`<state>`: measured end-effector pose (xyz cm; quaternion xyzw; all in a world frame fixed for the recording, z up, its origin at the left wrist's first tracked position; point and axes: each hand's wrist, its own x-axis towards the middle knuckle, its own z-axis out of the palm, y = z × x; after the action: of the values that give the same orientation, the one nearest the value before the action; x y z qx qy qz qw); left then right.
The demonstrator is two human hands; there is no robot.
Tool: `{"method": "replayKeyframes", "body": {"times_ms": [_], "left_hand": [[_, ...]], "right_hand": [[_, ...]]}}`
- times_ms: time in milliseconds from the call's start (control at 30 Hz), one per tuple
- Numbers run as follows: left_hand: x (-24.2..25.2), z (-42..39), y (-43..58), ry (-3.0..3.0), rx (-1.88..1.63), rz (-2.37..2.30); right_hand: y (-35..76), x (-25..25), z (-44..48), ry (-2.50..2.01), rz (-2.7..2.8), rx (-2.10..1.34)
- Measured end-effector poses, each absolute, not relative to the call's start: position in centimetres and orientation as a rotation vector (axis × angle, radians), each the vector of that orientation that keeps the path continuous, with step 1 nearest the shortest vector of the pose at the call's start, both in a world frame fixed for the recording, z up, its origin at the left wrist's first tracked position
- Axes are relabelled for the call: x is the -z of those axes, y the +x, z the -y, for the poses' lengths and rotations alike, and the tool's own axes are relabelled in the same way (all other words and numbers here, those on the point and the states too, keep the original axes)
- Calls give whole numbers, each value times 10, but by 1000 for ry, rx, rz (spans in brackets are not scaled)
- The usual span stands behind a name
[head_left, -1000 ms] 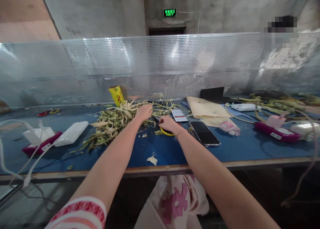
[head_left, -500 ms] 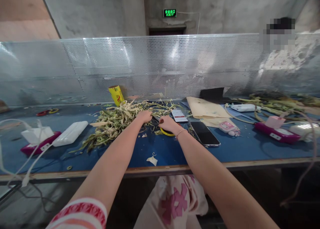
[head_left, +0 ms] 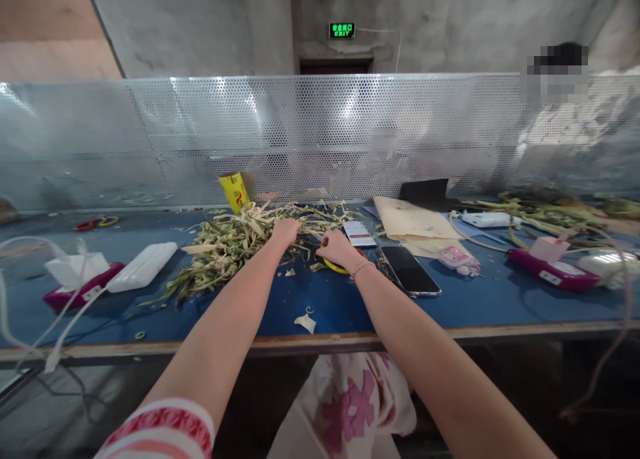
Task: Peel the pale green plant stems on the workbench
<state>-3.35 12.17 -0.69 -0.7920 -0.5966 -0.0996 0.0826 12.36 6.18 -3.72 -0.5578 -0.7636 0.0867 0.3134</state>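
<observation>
A heap of drying, pale green and straw-coloured plant stalks lies on the blue table. My left hand is closed at the heap's right edge, fingers curled round thin stalks that are mostly hidden. Just to its right, my right hand is pinched; a small dark green bit shows at the fingertips, too small to name. Under the right hand a yellow ring rests on the table, partly covered. Close behind that hand lies a phone with a lit screen, and to its right a dark-screened phone.
A yellow container leans near the perforated metal screen. Purple power strips with cables stand at both sides, a white power bank at left. Brown paper and a pink case lie right. A person is beyond the screen.
The hands have drawn slightly apart; the greyish strip seen between them before no longer shows there. My view has tilted up a little. The heap stays in place.
</observation>
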Motion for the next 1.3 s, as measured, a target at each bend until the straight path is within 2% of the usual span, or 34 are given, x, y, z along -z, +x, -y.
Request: {"method": "replayKeyframes", "body": {"times_ms": [300, 700, 1133, 1300], "left_hand": [[2, -118, -36, -2205, 195, 1777], [7, -124, -41, -2107, 364, 1871], [4, -129, -43, -2138, 1213, 2017], [4, -135, -45, -2074, 1374, 2020]], "right_hand": [[124, 36, -63, -1444, 1943, -210], [125, 34, -62, -1495, 1980, -241], [123, 25, -51, -1671, 2195, -328], [123, 27, -52, -1713, 2142, -358]]}}
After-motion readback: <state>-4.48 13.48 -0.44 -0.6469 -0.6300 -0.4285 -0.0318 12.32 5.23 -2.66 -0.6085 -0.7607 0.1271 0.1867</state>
